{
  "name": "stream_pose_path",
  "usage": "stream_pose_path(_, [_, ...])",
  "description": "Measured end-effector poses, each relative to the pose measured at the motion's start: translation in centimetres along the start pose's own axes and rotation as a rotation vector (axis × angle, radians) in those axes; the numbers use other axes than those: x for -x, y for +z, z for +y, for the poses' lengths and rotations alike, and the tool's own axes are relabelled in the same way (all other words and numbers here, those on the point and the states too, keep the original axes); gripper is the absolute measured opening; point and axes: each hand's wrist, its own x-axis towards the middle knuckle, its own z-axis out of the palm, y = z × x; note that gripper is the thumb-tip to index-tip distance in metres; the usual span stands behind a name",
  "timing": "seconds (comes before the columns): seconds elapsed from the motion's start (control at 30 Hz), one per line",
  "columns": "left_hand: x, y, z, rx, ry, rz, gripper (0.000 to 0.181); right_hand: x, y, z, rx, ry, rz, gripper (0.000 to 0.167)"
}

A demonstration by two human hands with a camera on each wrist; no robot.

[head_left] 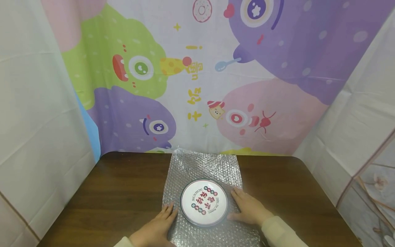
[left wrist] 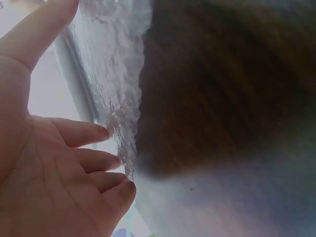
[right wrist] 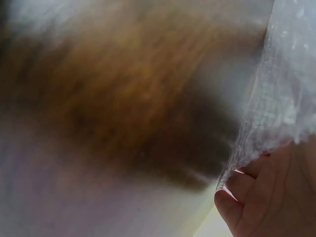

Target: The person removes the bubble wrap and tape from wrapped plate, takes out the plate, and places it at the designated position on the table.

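A round white plate with a dark rim and red printed characters lies face up on a sheet of bubble wrap. To its left, my left hand rests at the wrap's left edge, fingers extended and loosely bent. In the left wrist view those fingertips touch the side of the wrap. My right hand lies on the wrap's right side, thumb near the plate's rim and fingers stretched forward. The right wrist view has its fingers against the wrap's edge, partly covered by it.
The wrap lies on a dark brown wooden table with rounded far corners. Behind it hangs a curtain printed with cartoon monsters. Pale panels stand at the left and right sides.
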Motion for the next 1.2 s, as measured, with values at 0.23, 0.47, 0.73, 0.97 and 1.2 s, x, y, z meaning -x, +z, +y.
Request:
stream_pose_path(0.23, [0.1,-0.1,0.2,-0.032,-0.01,0.006,0.123,0.0,0.0,0.0,-0.002,-0.001,0.003,0.109])
stream_pose_path(0.47, [0.2,-0.6,0.6,-0.037,-0.01,0.0,0.119,0.0,0.1,0.0,-0.002,0.001,0.002,0.11])
stream_pose_path(0.73, [0.1,-1.0,0.6,-0.01,-0.01,0.012,0.107,0.1,0.2,0.0,-0.013,0.0,0.011,0.11])
stream_pose_path(0.97, [-1.1,-2.0,0.4,0.081,-0.002,0.079,0.101,0.0,0.2,0.1,-0.013,0.0,0.014,0.109])
stream_pose_path(1.2, [-2.7,-2.2,0.1,0.151,-0.024,0.135,0.104,-0.1,0.2,0.2,-0.007,0.009,0.006,0.109])
